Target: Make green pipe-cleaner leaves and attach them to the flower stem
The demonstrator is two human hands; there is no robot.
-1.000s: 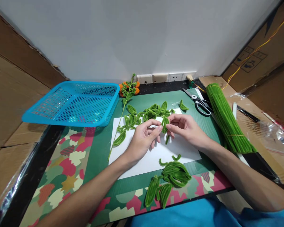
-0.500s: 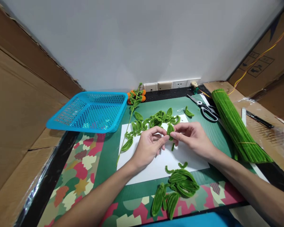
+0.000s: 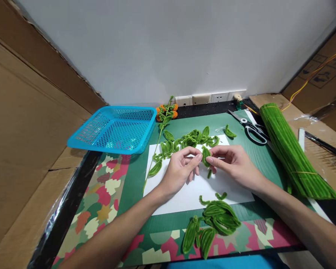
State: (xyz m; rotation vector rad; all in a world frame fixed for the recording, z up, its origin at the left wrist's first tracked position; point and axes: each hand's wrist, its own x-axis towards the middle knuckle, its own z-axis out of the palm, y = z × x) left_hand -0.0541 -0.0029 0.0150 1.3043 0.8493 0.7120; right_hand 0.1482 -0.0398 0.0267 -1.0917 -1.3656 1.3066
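Note:
Over the white paper (image 3: 179,200), a small green pipe-cleaner leaf (image 3: 205,157) stands upright between my two hands, its short stem hanging below. My right hand (image 3: 232,164) pinches the leaf's right side between thumb and fingers. My left hand (image 3: 182,168) is closed too, thumb and index finger pressed together at the left edge of the same leaf; the exact contact is hard to see. Behind my hands lies a row of finished-looking green leaves (image 3: 190,140). Nearer to me is a pile of larger green leaves (image 3: 221,216).
A blue plastic basket (image 3: 148,144) stands at the left. Beside it lies a green stem (image 3: 158,140) with leaves, near orange flowers (image 3: 175,112). Scissors (image 3: 256,134), a thick bundle of green pipe cleaners (image 3: 291,149) and a black cutter knife (image 3: 322,144) are at the right.
The whole view has shifted slightly, so things appear farther right. Both hands stay at the leaf, which now leans a little to the left at its top.

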